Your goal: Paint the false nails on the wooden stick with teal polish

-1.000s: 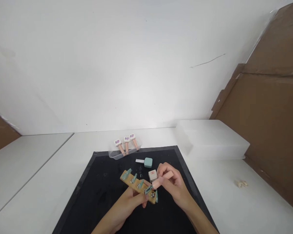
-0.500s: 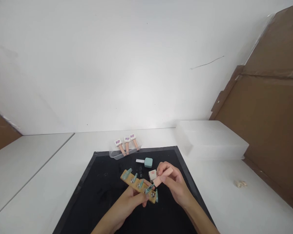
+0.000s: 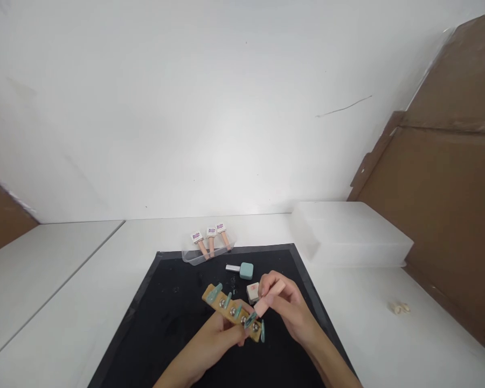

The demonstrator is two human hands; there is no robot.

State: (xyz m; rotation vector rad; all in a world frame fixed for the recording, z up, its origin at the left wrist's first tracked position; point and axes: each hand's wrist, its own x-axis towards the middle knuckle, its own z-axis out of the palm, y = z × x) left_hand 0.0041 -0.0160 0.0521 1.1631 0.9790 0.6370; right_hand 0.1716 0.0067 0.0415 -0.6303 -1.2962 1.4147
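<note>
Head view shows the left hand (image 3: 222,339) gripping the wooden nail-tip holder (image 3: 233,311) while the right hand (image 3: 285,307), pinching a pink brush cap (image 3: 269,297), has dipped closer to the teal tips.

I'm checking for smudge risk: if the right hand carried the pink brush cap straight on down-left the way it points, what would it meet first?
Probably the teal nail tip on the wooden holder; the right hand aims the pink brush cap there, though depth is unclear.

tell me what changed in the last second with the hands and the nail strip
Little changed. The right hand eased its pink cap brush slightly down the wooden strip, which the left hand grips as before. The teal bottle and pink bottle stayed put.
</note>
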